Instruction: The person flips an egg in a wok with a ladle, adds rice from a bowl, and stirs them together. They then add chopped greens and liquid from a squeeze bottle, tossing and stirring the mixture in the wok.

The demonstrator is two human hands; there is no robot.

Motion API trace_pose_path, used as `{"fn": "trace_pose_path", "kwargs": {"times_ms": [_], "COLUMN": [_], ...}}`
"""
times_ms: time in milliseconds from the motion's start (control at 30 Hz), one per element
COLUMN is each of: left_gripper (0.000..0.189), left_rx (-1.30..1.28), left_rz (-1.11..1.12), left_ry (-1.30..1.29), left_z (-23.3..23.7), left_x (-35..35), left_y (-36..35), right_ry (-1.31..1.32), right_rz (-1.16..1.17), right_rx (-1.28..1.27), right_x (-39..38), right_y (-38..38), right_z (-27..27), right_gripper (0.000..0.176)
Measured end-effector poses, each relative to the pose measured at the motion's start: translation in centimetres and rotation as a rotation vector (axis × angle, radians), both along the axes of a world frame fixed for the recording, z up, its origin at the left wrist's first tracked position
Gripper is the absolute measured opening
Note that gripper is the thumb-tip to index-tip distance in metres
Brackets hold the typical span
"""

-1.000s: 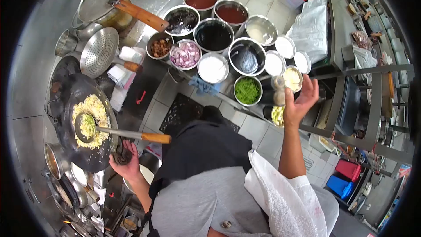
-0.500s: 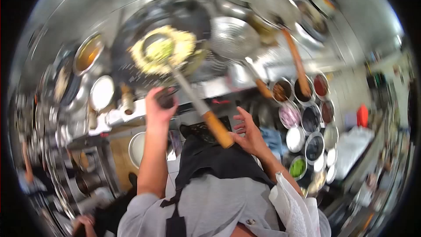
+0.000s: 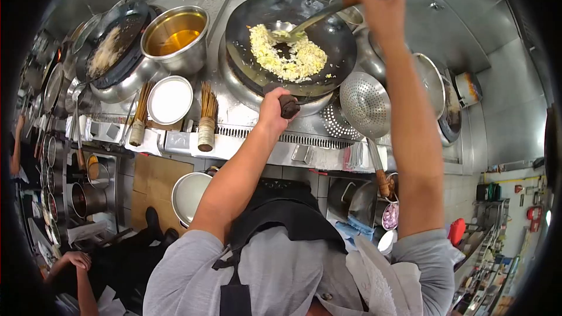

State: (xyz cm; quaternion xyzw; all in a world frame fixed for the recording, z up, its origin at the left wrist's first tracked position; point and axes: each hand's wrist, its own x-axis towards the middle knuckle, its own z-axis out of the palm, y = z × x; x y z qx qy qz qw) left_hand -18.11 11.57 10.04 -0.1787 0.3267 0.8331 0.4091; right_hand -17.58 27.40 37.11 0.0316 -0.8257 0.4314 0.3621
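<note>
My left hand (image 3: pixel 274 110) is closed at the near rim of a black wok (image 3: pixel 246 67), gripping the dark, cloth-like wrapped wok handle (image 3: pixel 288 106). Raised over the wok's far right side, my right hand (image 3: pixel 377 3) is wrapped round the handle of a metal ladle (image 3: pixel 319 16). The ladle's bowl rests down among fried rice (image 3: pixel 293 67), which is mixed with yellow egg-like bits and lies in a curved band in the wok.
Left of the wok stand a pot of amber liquid (image 3: pixel 175 32), a white round container (image 3: pixel 170 100) and bamboo brushes (image 3: pixel 207 118). A perforated strainer (image 3: pixel 366 105) lies to the right. Another person's hands (image 3: pixel 78 259) show at lower left.
My right hand, open beside the ladle's wooden end before, now grips the ladle and has risen up and forward. The rice is spread into a curve. My head view has shifted.
</note>
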Motion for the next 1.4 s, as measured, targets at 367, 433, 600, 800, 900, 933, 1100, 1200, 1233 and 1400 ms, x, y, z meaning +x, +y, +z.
{"fn": "trace_pose_path", "kwargs": {"times_ms": [367, 433, 600, 800, 900, 933, 1100, 1200, 1233, 1400], "left_gripper": [0.015, 0.015, 0.019, 0.02, 0.019, 0.019, 0.016, 0.015, 0.015, 0.015], "left_rx": [-0.007, -0.067, -0.045, -0.053, -0.035, -0.04, -0.014, -0.019, -0.037, -0.036], "left_rz": [0.032, 0.059, 0.046, 0.07, 0.054, 0.062, 0.069, 0.03, 0.041, 0.052], "left_ry": [0.031, -0.002, 0.005, 0.018, 0.038, 0.042, 0.013, 0.025, 0.017, 0.024], "left_z": [0.3, 0.5, -0.2, 0.3, 0.3, 0.3, 0.1, -0.9, -0.4, 0.2], "left_x": [-0.4, 0.5, 0.9, 0.8, 0.4, 0.7, -0.5, 0.2, 0.3, 0.7], "left_y": [0.5, 0.5, 0.4, 0.6, 0.6, 0.7, 1.0, 0.7, 0.7, 0.6], "right_ry": [0.338, 0.359, 0.213, 0.232, 0.424, 0.484, 0.292, 0.185, 0.261, 0.419], "right_rz": [0.251, 0.287, 0.356, 0.234, 0.288, 0.286, 0.432, 0.418, 0.407, 0.403], "right_rx": [-0.579, -0.512, -0.45, -0.443, -0.65, -0.659, -0.552, -0.555, -0.531, -0.539], "right_x": [-4.5, -1.2, -6.2, -6.1, -9.2, -8.6, -9.7, -8.7, -8.5, -8.9], "right_y": [1.3, -2.7, -0.6, 5.1, 9.7, 9.8, 4.9, 2.7, 2.2, 2.0], "right_z": [1.5, 0.6, -2.0, -0.8, 3.0, 3.3, -2.3, 2.7, 3.7, -1.7], "right_gripper": [0.025, 0.025, 0.017, 0.017, 0.021, 0.021, 0.019, 0.019, 0.019, 0.02]}}
